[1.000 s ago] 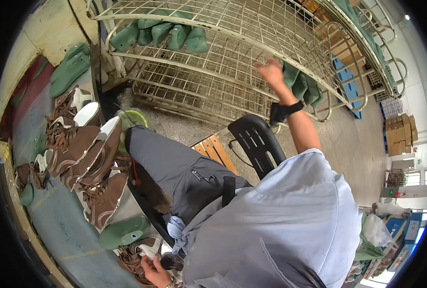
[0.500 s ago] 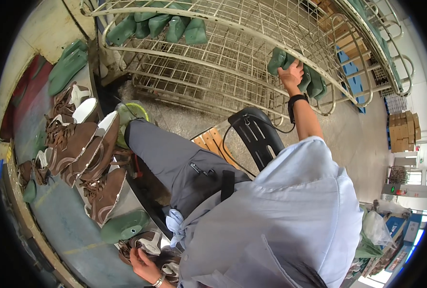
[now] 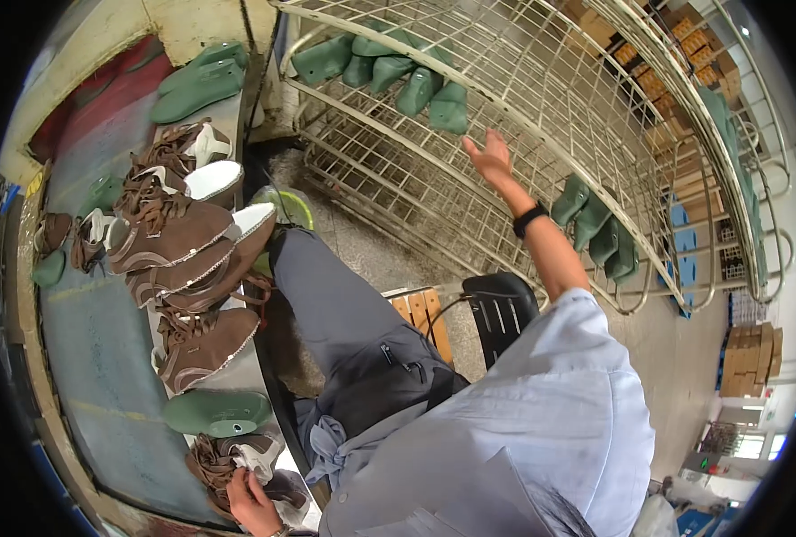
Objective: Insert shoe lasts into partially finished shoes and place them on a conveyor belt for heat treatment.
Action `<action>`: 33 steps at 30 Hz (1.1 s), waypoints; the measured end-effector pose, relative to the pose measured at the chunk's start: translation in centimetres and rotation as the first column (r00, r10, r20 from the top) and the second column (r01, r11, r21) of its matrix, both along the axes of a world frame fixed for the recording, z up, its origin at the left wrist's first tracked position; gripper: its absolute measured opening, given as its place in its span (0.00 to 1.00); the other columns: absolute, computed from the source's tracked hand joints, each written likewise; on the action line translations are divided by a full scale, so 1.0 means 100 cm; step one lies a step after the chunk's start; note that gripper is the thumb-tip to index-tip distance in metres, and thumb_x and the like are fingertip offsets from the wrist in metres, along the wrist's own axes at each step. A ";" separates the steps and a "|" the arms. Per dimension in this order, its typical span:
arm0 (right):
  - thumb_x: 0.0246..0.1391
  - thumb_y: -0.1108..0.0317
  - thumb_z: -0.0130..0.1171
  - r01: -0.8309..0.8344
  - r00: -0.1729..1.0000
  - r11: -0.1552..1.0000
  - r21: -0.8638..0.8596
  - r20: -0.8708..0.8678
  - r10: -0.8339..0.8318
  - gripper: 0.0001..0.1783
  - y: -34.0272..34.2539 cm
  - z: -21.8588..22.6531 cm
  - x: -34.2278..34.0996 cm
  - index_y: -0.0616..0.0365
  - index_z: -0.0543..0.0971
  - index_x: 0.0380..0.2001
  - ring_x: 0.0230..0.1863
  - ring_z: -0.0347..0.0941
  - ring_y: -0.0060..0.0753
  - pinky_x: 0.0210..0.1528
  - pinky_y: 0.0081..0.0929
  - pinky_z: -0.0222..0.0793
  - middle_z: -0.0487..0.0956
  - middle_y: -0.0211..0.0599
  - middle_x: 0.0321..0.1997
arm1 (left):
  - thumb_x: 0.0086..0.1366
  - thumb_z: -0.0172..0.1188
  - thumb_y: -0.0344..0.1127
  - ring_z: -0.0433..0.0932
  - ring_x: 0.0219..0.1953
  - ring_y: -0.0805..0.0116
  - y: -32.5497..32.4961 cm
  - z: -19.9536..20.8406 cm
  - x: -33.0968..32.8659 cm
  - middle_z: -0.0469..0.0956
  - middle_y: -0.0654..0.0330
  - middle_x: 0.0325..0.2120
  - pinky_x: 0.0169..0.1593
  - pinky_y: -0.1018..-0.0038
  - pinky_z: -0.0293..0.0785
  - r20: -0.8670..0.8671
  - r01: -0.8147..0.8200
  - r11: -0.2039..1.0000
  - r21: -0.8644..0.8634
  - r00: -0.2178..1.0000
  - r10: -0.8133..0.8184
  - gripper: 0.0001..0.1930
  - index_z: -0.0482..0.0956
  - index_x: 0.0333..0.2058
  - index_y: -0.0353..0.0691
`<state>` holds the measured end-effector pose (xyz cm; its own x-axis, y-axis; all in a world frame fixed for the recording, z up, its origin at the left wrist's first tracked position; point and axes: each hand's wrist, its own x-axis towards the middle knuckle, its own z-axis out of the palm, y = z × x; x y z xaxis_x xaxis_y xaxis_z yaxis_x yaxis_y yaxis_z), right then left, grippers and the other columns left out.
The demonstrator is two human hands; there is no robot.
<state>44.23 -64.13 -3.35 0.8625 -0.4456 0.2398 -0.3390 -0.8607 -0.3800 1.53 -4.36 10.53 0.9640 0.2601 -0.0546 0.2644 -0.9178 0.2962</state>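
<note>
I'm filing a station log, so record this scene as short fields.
Left hand: fingers on a brown shoe upper
Right hand: open, appears empty, raised near the wire rack
Right wrist: dark wristband
Rack contents: two groups of green shoe lasts
Workbench: more brown uppers along its near side, some overlapping; green lasts among and beyond them

Smooth green plastic shoe last (image 3: pixel 449 108)

hands (image 3: pixel 491 156) x2 | grn lasts (image 3: pixel 217 413) x10+ | brn shoes (image 3: pixel 208 352) x5+ | bkt (image 3: pixel 305 207) x1
</note>
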 end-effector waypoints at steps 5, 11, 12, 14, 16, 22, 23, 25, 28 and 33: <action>0.51 0.40 0.62 0.157 0.987 0.849 0.504 -0.101 -0.123 0.44 0.061 -0.001 0.092 0.69 0.67 0.57 0.59 0.70 0.57 0.61 0.46 0.64 0.73 0.61 0.57 | 0.67 0.60 0.41 0.81 0.39 0.49 -0.010 0.013 -0.014 0.82 0.47 0.39 0.43 0.62 0.77 -0.053 -0.147 0.988 0.042 0.987 0.149 0.16 0.81 0.44 0.33; 0.47 0.55 0.72 -0.017 0.984 0.683 0.730 0.134 -0.118 0.31 -0.069 -0.002 0.091 0.65 0.77 0.49 0.45 0.77 0.40 0.42 0.39 0.73 0.80 0.44 0.46 | 0.66 0.57 0.30 0.76 0.31 0.49 -0.017 -0.021 -0.010 0.76 0.49 0.29 0.34 0.60 0.71 0.016 -0.161 0.970 -0.182 0.986 0.166 0.09 0.78 0.42 0.33; 0.47 0.56 0.72 0.172 0.963 0.661 0.731 0.016 -0.269 0.31 -0.039 0.007 0.078 0.60 0.76 0.51 0.44 0.77 0.39 0.42 0.38 0.74 0.79 0.41 0.47 | 0.66 0.57 0.30 0.76 0.31 0.49 -0.016 -0.011 -0.022 0.76 0.49 0.29 0.34 0.60 0.71 -0.004 -0.217 0.966 -0.143 0.976 0.219 0.09 0.78 0.42 0.33; 0.49 0.54 0.70 0.314 0.949 0.373 0.873 -0.287 -0.129 0.29 -0.033 0.056 0.034 0.54 0.75 0.52 0.41 0.75 0.36 0.40 0.36 0.79 0.77 0.38 0.47 | 0.65 0.58 0.30 0.76 0.31 0.49 -0.009 -0.009 -0.028 0.76 0.49 0.29 0.34 0.60 0.71 0.073 -0.202 0.973 -0.111 0.975 0.211 0.09 0.78 0.42 0.33; 0.51 0.54 0.69 0.245 0.968 0.258 0.935 -0.253 -0.005 0.25 0.017 0.081 -0.014 0.52 0.76 0.50 0.41 0.75 0.34 0.40 0.34 0.79 0.77 0.35 0.45 | 0.65 0.58 0.30 0.76 0.31 0.48 -0.002 0.000 -0.044 0.76 0.48 0.29 0.35 0.60 0.71 0.078 -0.246 0.967 -0.071 0.965 0.251 0.08 0.78 0.41 0.33; 0.57 0.51 0.63 0.168 0.954 0.150 0.974 -0.199 0.225 0.27 0.088 0.147 -0.154 0.56 0.73 0.53 0.46 0.77 0.38 0.38 0.32 0.75 0.79 0.37 0.48 | 0.60 0.62 0.28 0.77 0.34 0.49 0.000 -0.010 -0.016 0.78 0.51 0.29 0.39 0.59 0.74 0.239 -0.105 0.994 -0.030 0.965 0.109 0.06 0.80 0.36 0.36; 0.58 0.51 0.62 0.188 0.955 0.065 0.980 -0.198 0.221 0.29 0.082 0.157 -0.171 0.58 0.71 0.55 0.48 0.78 0.42 0.35 0.28 0.75 0.78 0.42 0.51 | 0.59 0.62 0.27 0.78 0.35 0.50 -0.003 -0.014 -0.005 0.78 0.52 0.29 0.41 0.62 0.75 0.268 -0.081 0.996 -0.040 0.959 0.089 0.05 0.80 0.34 0.37; 0.61 0.49 0.57 0.029 0.896 0.068 0.997 -0.056 0.441 0.31 0.097 0.176 -0.192 0.60 0.68 0.59 0.48 0.78 0.44 0.30 0.27 0.78 0.77 0.46 0.53 | 0.57 0.64 0.28 0.79 0.35 0.55 -0.015 -0.014 0.007 0.79 0.54 0.27 0.40 0.64 0.77 0.399 -0.028 1.000 0.011 0.917 0.021 0.06 0.79 0.34 0.39; 0.63 0.47 0.52 -0.072 0.663 -0.057 0.996 0.090 0.743 0.35 0.163 0.184 -0.209 0.66 0.63 0.61 0.49 0.78 0.46 0.27 0.33 0.80 0.76 0.54 0.52 | 0.56 0.65 0.27 0.79 0.39 0.57 -0.040 -0.016 0.006 0.81 0.59 0.34 0.44 0.65 0.76 0.521 0.043 0.989 -0.138 0.853 0.036 0.10 0.81 0.39 0.38; 0.55 0.47 0.59 0.180 0.041 -0.026 0.983 0.019 0.999 0.44 0.302 0.172 -0.224 0.66 0.59 0.65 0.48 0.79 0.38 0.38 0.34 0.83 0.74 0.49 0.57 | 0.55 0.64 0.24 0.79 0.43 0.53 -0.057 -0.021 -0.037 0.80 0.55 0.38 0.48 0.62 0.74 0.610 -0.344 0.927 -0.151 0.705 0.361 0.12 0.79 0.40 0.36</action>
<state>21.81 -33.92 13.82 0.1903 0.8644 -0.4654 -0.5424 -0.3026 -0.7838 -2.16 -10.07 8.47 0.6245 0.5946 0.5064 0.3183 -0.7859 0.5302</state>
